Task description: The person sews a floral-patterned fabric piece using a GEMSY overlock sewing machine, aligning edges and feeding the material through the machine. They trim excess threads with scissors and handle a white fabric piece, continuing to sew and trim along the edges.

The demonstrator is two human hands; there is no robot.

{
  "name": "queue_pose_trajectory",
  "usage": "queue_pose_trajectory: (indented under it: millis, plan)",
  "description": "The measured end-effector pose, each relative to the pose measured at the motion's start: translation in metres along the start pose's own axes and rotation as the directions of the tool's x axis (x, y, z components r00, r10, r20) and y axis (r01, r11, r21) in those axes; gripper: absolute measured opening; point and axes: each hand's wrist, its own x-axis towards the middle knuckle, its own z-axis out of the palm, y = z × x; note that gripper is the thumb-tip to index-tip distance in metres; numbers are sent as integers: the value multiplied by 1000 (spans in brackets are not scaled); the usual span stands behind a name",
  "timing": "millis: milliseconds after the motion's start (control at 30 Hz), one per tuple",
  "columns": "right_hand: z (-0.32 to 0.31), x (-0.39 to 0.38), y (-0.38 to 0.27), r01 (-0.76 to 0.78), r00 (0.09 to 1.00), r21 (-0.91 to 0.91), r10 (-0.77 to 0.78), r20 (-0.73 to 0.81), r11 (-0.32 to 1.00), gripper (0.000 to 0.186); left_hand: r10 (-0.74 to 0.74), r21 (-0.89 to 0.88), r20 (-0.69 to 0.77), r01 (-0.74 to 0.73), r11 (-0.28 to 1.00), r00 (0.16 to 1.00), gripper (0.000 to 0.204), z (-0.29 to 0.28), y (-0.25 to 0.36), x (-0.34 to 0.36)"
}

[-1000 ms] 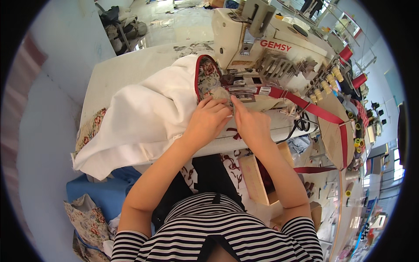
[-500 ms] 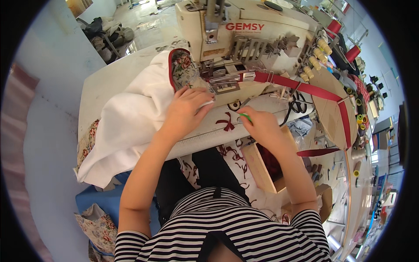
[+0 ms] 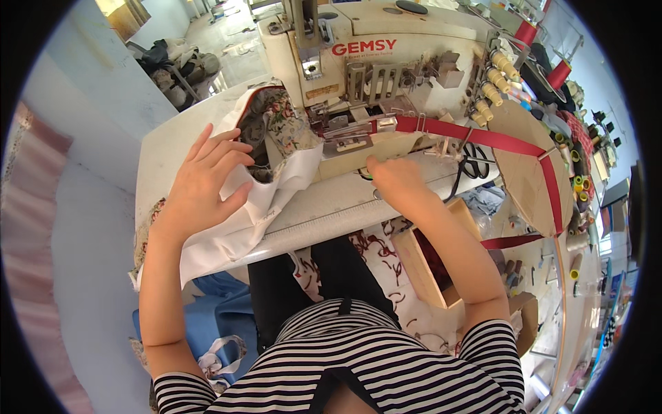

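Note:
My left hand [image 3: 210, 183] is open, its fingers spread at the left rim of a white fabric piece [image 3: 227, 238] with a floral side [image 3: 283, 121]. The piece stands gathered on the table, its dark red bound opening facing up beside the sewing machine [image 3: 400, 52]. My right hand [image 3: 398, 181] is closed at the front of the machine bed [image 3: 386, 150]. Its fingers curl away from view, so what they hold, if anything, is hidden. A dark red binding tape [image 3: 476, 132] runs into the metal folder [image 3: 355, 129] ahead of that hand.
Yellowish thread cones [image 3: 491, 93] and red spools [image 3: 525, 33] stand at the right. A wooden drawer [image 3: 420, 269] hangs below the table edge. Dark red scraps lie on pale cloth [image 3: 378, 259] under it. Blue cloth [image 3: 224, 310] is at my lower left.
My left hand has let go of the white fabric and moved left, fingers spreading. The fabric's opening has turned upward. The green tool in my right hand and the red scraps on the table no longer show.

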Motion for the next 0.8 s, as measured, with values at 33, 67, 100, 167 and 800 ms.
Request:
queue_pose_trajectory:
  millis: [33, 67, 100, 167, 800]
  plan:
    - [5, 7, -1, 35, 999, 7, -35, -37, 999, 8, 16, 0, -5, -16, 1000, 1000, 15, 0, -4, 0]
    - [10, 13, -3, 68, 995, 12, -67, -74, 998, 7, 33, 0, -10, -33, 999, 999, 13, 0, -6, -1]
    - [16, 17, -1, 88, 993, 0, -88, -74, 996, 5, 42, -36, -8, -43, 998, 999, 11, 3, -8, 0]
    - [25, 21, 5, 126, 989, -24, -127, -72, 992, 4, 62, -110, -5, -63, 992, 998, 9, 5, -10, 4]
    - [23, 16, -19, 124, 985, -388, -161, -65, 913, 10, 38, -133, -64, -47, 990, 997, 7, 11, -5, -9]
